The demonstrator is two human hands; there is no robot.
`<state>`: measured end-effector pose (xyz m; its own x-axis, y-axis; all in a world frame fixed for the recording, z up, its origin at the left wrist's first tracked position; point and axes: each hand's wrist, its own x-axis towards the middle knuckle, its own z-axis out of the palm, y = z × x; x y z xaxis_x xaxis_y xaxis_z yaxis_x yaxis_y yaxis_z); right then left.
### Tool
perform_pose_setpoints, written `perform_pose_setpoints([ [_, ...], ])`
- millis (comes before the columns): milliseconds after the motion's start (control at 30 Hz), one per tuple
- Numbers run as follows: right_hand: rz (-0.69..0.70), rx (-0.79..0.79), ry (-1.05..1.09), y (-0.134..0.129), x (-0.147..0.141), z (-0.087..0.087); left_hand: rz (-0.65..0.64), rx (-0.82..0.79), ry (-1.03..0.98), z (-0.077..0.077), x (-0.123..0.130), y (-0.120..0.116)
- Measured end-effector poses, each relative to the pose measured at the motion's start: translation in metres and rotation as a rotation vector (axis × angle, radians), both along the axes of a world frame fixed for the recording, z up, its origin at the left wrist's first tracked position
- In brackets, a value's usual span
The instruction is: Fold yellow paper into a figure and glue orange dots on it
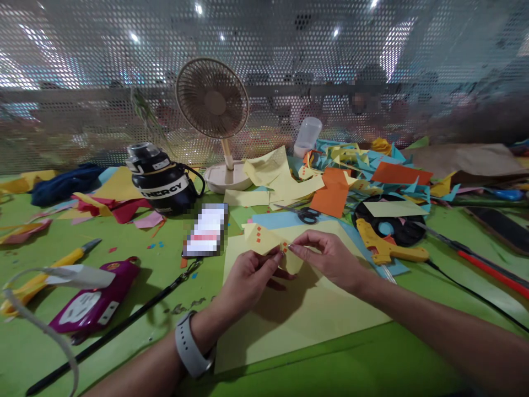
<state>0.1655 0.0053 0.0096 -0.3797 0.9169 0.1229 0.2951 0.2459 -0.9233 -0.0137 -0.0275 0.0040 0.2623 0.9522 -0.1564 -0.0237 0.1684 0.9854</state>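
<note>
A small pale yellow paper piece (264, 239) with orange squares on it is pinched between the thumb and fingers of my left hand (254, 275). My right hand (326, 255) is closed in a pinch at the right part of the same piece, its fingertips by the orange squares; whatever they grip is too small to make out. Both hands are above a large pale yellow sheet (306, 331), which lies partly over a light blue sheet (273, 221). Black-handled scissors (308, 215) lie just beyond the hands.
A yellow glue gun (386, 248) rests by a black round tray (409, 230) at right, near a red-handled cutter (491, 270). Left are a phone (206, 229), a black bottle (163, 182) and a purple power bank (97, 300). Behind stand a fan (215, 105) and paper scraps (363, 160).
</note>
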Motion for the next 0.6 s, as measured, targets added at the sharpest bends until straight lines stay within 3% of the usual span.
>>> perform_pose_setpoints([
  [600, 0.003, 0.006, -0.004, -0.0003, -0.0012, 0.0014, -0.002, 0.027, 0.039, -0.0012, -0.0017, 0.0012],
])
